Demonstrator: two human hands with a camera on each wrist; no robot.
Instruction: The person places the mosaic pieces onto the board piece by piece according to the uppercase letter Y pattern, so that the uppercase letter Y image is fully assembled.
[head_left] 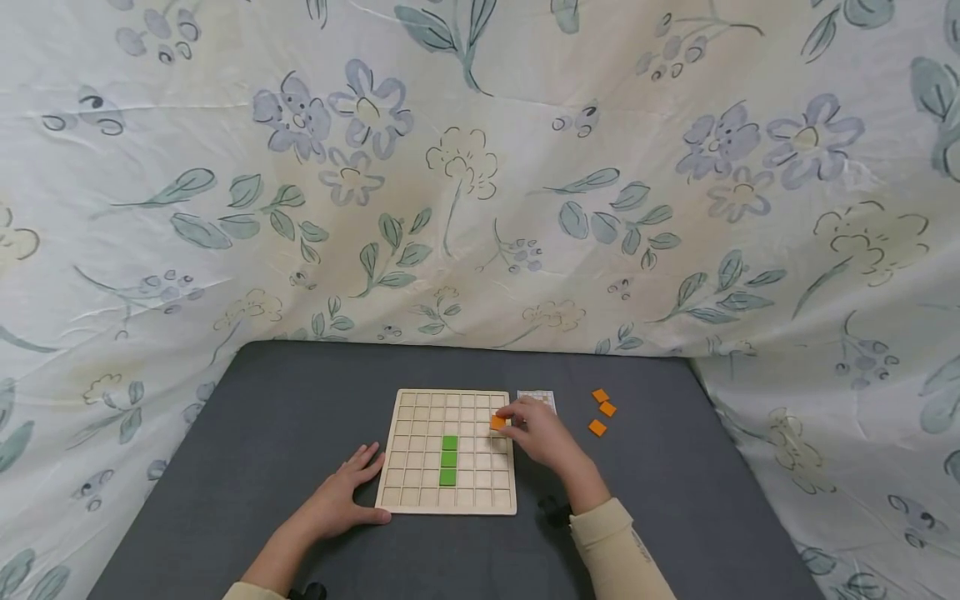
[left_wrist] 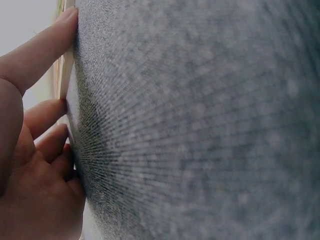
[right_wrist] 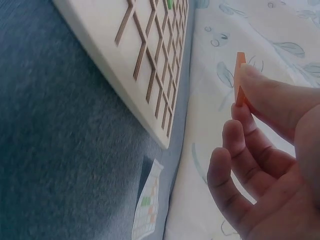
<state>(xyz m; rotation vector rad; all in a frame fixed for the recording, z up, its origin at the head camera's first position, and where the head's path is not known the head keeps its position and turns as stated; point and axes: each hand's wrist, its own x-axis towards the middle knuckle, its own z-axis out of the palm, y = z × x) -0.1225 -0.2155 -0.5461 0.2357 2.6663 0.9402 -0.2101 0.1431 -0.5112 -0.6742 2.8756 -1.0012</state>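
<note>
Nearest the head camera, a cream sleeve (head_left: 626, 550) leads up to the right hand (head_left: 543, 432), which pinches one small orange tile (head_left: 497, 423) between thumb and fingertip, the other fingers loosely bent. That tile is near the far right corner of a pale gridded board (head_left: 446, 511), just inside its right edge as the head view shows it; the right wrist view has it raised off the surface. Thin, flat and square-edged, it looks light and stiff, hardly fragile, perhaps a little slick on its faces; a gentle pinch on two opposite edges should suit it best, leaving the underside free. The left hand (head_left: 345, 496) grasps nothing: its fingers reach out to rest against the board's left edge, the thumb by the near left corner. Three green tiles (head_left: 448, 459) lie in a column about midway between the board's side edges. Three loose orange tiles (head_left: 597, 427) lie beyond its right edge on the dark table (head_left: 247, 450), and a printed card (head_left: 545, 397), partly hidden by the right hand, lies by the board's far right corner.
</note>
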